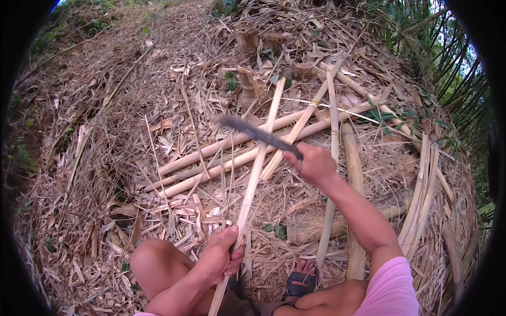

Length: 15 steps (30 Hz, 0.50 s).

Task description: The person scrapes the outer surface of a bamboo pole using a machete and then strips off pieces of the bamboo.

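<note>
Two hands busy: left hand [220, 258] fisted round a bamboo pole [256, 168], right hand [314, 164] clenched on a machete [258, 135] raised above it.

sleeve [392, 287]: pink, short | sandal [300, 287]: dark, strapped | forearms, knee: bare

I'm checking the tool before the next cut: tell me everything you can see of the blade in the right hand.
The machete has a long, dark, slightly curved blade, dull like worn metal and blurred toward its tip. The right hand is closed around its handle, which is hidden. It is raised, pointing up and left, crossing over the pale bamboo strip that the left hand grips; contact cannot be told.
</note>
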Each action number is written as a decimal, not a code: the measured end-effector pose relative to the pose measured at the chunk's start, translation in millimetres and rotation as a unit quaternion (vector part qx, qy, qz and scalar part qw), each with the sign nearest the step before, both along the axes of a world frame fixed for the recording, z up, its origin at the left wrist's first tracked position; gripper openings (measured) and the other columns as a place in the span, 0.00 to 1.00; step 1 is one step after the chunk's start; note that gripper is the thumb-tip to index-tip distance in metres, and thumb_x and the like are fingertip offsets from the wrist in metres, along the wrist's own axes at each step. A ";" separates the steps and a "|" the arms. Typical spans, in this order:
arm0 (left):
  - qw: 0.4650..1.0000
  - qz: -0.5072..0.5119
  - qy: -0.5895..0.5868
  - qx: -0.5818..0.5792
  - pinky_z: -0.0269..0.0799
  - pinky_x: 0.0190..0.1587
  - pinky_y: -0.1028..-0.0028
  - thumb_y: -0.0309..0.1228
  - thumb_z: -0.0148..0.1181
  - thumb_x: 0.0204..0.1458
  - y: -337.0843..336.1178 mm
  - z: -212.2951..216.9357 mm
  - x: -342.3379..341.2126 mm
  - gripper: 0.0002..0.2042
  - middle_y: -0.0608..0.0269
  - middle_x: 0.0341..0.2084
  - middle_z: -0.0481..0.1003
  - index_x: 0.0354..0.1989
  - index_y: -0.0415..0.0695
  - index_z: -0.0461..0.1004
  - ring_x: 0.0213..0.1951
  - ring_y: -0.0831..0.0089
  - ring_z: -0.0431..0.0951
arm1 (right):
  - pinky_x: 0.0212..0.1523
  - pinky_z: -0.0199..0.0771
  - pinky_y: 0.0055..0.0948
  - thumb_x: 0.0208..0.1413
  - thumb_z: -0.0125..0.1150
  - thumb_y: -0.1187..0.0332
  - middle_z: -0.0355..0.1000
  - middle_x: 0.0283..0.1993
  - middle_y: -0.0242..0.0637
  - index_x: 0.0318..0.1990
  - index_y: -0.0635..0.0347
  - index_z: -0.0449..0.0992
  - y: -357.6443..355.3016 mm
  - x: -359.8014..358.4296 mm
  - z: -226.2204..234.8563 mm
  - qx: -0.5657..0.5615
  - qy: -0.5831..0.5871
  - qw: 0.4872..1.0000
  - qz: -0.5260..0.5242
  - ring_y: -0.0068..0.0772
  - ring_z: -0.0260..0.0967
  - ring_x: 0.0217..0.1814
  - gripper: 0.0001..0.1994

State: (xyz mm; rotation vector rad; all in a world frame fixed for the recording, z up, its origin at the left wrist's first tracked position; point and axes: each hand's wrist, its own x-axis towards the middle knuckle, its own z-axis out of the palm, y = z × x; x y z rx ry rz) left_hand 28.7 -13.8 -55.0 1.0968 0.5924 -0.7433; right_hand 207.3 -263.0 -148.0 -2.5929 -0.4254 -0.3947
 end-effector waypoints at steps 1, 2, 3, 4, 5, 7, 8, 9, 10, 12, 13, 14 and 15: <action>1.000 0.005 0.002 -0.015 0.49 0.11 0.79 0.43 0.39 0.68 -1.6 -1.0 2.2 0.16 0.70 0.15 0.59 0.34 0.45 0.64 0.10 0.82 0.53 | 0.17 0.52 0.35 0.52 0.48 0.29 0.65 0.14 0.29 0.20 0.50 0.69 1.9 -4.5 -1.5 -0.002 -0.016 1.000 0.017 0.30 0.66 0.13 0.31; 1.000 0.011 -0.007 -0.001 0.50 0.11 0.79 0.43 0.39 0.68 -1.5 -3.4 3.2 0.16 0.70 0.15 0.59 0.34 0.45 0.63 0.10 0.82 0.53 | 0.16 0.51 0.35 0.52 0.48 0.29 0.65 0.14 0.29 0.19 0.50 0.69 6.6 -16.1 -3.6 -0.004 -0.033 0.999 0.034 0.29 0.66 0.13 0.31; 1.000 0.020 -0.017 0.014 0.50 0.11 0.79 0.43 0.39 0.68 -1.0 -6.0 4.1 0.15 0.70 0.16 0.60 0.35 0.45 0.63 0.10 0.82 0.53 | 0.14 0.50 0.35 0.52 0.49 0.29 0.66 0.14 0.30 0.19 0.50 0.69 14.2 -27.3 -3.3 -0.005 -0.050 0.997 0.054 0.29 0.66 0.12 0.31; 0.999 0.029 -0.020 0.029 0.50 0.11 0.79 0.43 0.39 0.68 0.8 -9.9 2.3 0.15 0.69 0.16 0.60 0.35 0.45 0.63 0.10 0.82 0.53 | 0.14 0.51 0.34 0.51 0.50 0.29 0.66 0.14 0.29 0.19 0.50 0.69 28.5 -47.5 -0.8 -0.022 -0.074 0.991 0.106 0.29 0.66 0.12 0.31; 0.998 0.035 -0.023 0.042 0.50 0.11 0.79 0.43 0.39 0.68 -0.6 -10.3 4.5 0.15 0.69 0.16 0.60 0.35 0.44 0.63 0.10 0.82 0.53 | 0.14 0.52 0.32 0.51 0.51 0.29 0.65 0.14 0.29 0.19 0.50 0.69 41.5 -70.4 9.1 -0.038 -0.101 0.982 0.152 0.29 0.66 0.12 0.31; 0.998 0.034 -0.017 0.051 0.50 0.11 0.79 0.43 0.39 0.68 -1.4 -12.1 3.1 0.16 0.70 0.16 0.60 0.35 0.44 0.63 0.11 0.82 0.53 | 0.14 0.53 0.30 0.49 0.53 0.29 0.65 0.14 0.29 0.18 0.49 0.68 47.7 -79.3 13.0 -0.048 -0.127 0.971 0.195 0.29 0.66 0.13 0.31; 0.998 0.034 -0.015 0.056 0.50 0.11 0.79 0.44 0.39 0.68 -1.3 -12.7 2.2 0.16 0.70 0.16 0.60 0.35 0.44 0.63 0.11 0.81 0.53 | 0.16 0.54 0.30 0.48 0.54 0.29 0.65 0.14 0.29 0.18 0.49 0.68 41.8 -71.0 11.0 -0.043 -0.128 0.972 0.195 0.29 0.66 0.13 0.31; 0.998 0.025 -0.035 0.048 0.50 0.12 0.79 0.44 0.40 0.68 -2.7 -11.2 1.2 0.16 0.69 0.16 0.60 0.35 0.44 0.64 0.11 0.81 0.54 | 0.17 0.55 0.29 0.47 0.55 0.30 0.64 0.14 0.29 0.17 0.49 0.68 35.8 -63.0 8.8 -0.041 -0.128 0.972 0.194 0.29 0.66 0.13 0.30; 0.997 0.024 -0.041 0.055 0.50 0.12 0.79 0.44 0.40 0.68 -4.6 -9.7 1.7 0.16 0.69 0.16 0.60 0.35 0.44 0.64 0.11 0.81 0.54 | 0.17 0.55 0.29 0.47 0.56 0.30 0.64 0.14 0.28 0.17 0.48 0.68 32.7 -55.4 7.4 -0.032 -0.147 0.969 0.197 0.30 0.66 0.14 0.30; 0.996 0.024 -0.053 0.074 0.50 0.11 0.78 0.45 0.40 0.67 -5.3 -6.7 4.4 0.17 0.70 0.16 0.60 0.34 0.44 0.64 0.10 0.82 0.54 | 0.18 0.54 0.28 0.46 0.57 0.30 0.64 0.14 0.27 0.17 0.48 0.69 30.6 -42.5 4.4 -0.009 -0.183 0.962 0.204 0.30 0.67 0.14 0.29; 0.996 0.025 -0.053 0.069 0.49 0.11 0.78 0.45 0.40 0.67 -1.4 -6.8 4.8 0.17 0.70 0.16 0.60 0.33 0.44 0.63 0.10 0.82 0.53 | 0.17 0.60 0.34 0.47 0.58 0.33 0.66 0.15 0.31 0.19 0.49 0.72 31.1 -43.9 15.9 -0.066 -0.179 0.961 0.200 0.35 0.69 0.17 0.27; 0.996 0.024 -0.045 0.077 0.49 0.11 0.78 0.45 0.40 0.67 -0.5 -6.3 1.6 0.17 0.70 0.15 0.60 0.33 0.44 0.63 0.09 0.82 0.53 | 0.18 0.63 0.36 0.48 0.58 0.33 0.67 0.16 0.32 0.20 0.49 0.73 26.5 -33.4 8.8 -0.054 -0.149 0.976 0.151 0.37 0.69 0.17 0.27; 0.995 0.016 -0.038 0.089 0.49 0.11 0.78 0.45 0.40 0.67 1.2 -2.9 -2.7 0.17 0.70 0.15 0.60 0.33 0.44 0.63 0.09 0.82 0.53 | 0.19 0.65 0.38 0.49 0.57 0.34 0.68 0.17 0.32 0.21 0.50 0.74 15.8 -17.3 -5.3 -0.039 -0.120 0.987 0.096 0.38 0.70 0.17 0.27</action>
